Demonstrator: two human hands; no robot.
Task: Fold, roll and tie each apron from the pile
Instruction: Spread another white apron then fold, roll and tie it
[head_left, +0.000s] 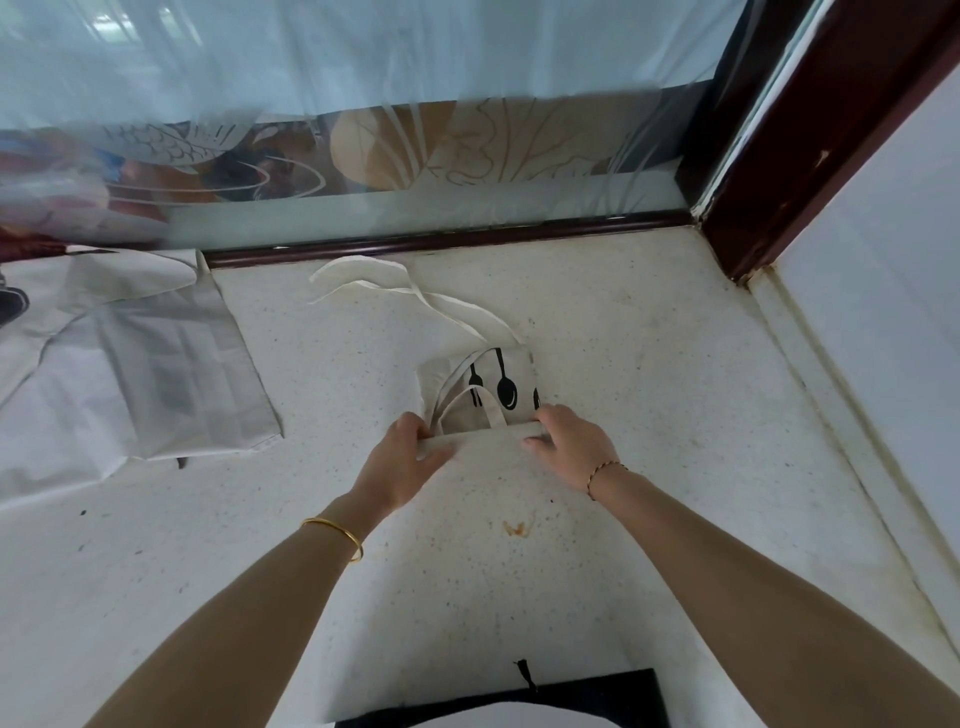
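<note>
Left hand (410, 447) and right hand (563, 441) pinch the apron (483, 395) roll's ends.
Gripped at both ends — so the roll likely stays even on the desk (649, 415), ties (395, 291) trailing free.

A pale speckled counter (649, 364) fills most of the view. It has small dark specks and one orange-brown stain (516, 528) near the middle. At the back stands a big glass window (363, 78) with a dark red-brown frame (447, 240) along its bottom edge. A thin, see-through curtain (467, 52) hangs over the glass, and soft daylight comes in. Low on the glass is a picture of fish and leaves (467, 145). On the right, a dark wooden post (810, 130) meets a plain white wall (893, 249).
</note>
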